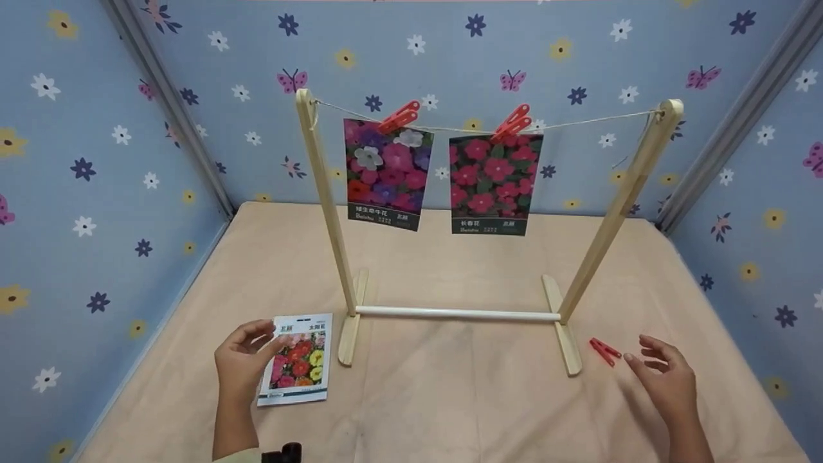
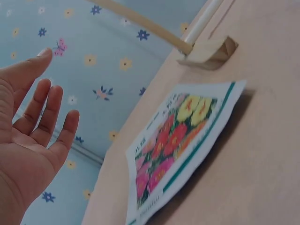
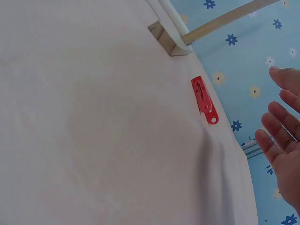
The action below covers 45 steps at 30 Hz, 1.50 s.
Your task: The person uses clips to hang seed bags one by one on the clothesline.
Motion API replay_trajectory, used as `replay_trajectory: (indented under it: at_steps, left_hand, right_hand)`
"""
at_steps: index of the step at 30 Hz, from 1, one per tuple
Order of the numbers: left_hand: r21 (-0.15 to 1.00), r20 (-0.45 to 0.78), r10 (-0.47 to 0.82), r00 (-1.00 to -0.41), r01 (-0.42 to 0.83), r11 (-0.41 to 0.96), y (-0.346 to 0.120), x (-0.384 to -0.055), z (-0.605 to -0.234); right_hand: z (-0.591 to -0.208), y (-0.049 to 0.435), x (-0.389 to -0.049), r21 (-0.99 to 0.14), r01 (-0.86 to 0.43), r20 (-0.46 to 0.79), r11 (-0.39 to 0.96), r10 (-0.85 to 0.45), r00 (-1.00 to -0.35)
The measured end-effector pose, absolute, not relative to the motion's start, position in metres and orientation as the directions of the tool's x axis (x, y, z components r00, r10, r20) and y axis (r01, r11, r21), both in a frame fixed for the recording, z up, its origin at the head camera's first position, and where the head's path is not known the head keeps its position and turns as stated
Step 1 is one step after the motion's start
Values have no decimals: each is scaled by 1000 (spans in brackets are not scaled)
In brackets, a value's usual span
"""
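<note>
My left hand (image 1: 244, 360) hovers over the left edge of a white flower seed packet (image 1: 299, 360) lying on the cloth. In the left wrist view a gap shows between its relaxed fingers and the packet (image 2: 173, 145). My right hand (image 1: 665, 379) is held just right of a red clothespin (image 1: 605, 352) on the cloth, fingers loosely bent around nothing. The right wrist view shows that clothespin (image 3: 205, 100) apart from the fingertips. Two flower cards, one with mixed blooms (image 1: 388, 173) and one with pink blooms (image 1: 494, 183), hang from a string (image 1: 443, 128) by red clothespins (image 1: 400, 117).
A wooden stand with a left post (image 1: 328, 206), a right post (image 1: 620, 212) and a white crossbar (image 1: 456, 314) stands between the hands. Its feet (image 1: 561, 325) rest on the peach cloth (image 1: 476, 270). Flower-patterned blue panels (image 1: 450, 64) enclose the back and sides.
</note>
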<state>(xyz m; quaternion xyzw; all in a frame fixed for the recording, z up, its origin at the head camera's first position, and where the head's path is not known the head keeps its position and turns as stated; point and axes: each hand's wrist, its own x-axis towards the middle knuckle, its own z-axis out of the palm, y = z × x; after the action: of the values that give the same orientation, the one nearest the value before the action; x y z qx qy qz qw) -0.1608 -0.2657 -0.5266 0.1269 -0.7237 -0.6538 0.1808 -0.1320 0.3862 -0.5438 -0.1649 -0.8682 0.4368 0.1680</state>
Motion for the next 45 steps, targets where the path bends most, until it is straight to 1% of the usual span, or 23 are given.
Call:
replay_trajectory:
  at_steps: [4,8,15,20,23,27,33,38,45]
  left_hand:
    - [991,55,-445,-894,-6,134,-276,-156,-535]
    - [981,8,-455,-890,-82,177,-287,-152,-546]
    - [953,-96,-418,-903,-204,222,-298,-148,-565]
    - [910,-198,-384,-902,-315,269,-299,-149,-573]
    - [888,-247,-357,-901,-358,288,-297,-152,-575]
    - [864,-244,-340,-908,-362,349,-294,-154,-578]
    - [841,-241,-288,-927,-347,414,-290,-154,-580]
    - [840,-235,-286,-929,-342,421,-289,-155,-579]
    - [856,-205,-324,-924,-330,399,-286,-154,-577]
  right_hand:
    - [-551,394,-130,-779,161,94,606,366,-926]
    - [-558,398,-130,-767,159,78,622,336,-939]
    - [-562,401,-131,-754,180,1,632,275,-962]
    - [-563,399,-134,-742,239,-85,627,265,-960]
    - [-565,398,-136,-733,249,-97,633,265,-959]
    - [-568,397,-140,-723,254,-101,643,265,-959]
    - [-573,395,-144,-704,295,-117,646,304,-945]
    - [-575,395,-144,-707,297,-112,642,312,-943]
    - [-575,393,-143,-702,242,-41,670,301,-953]
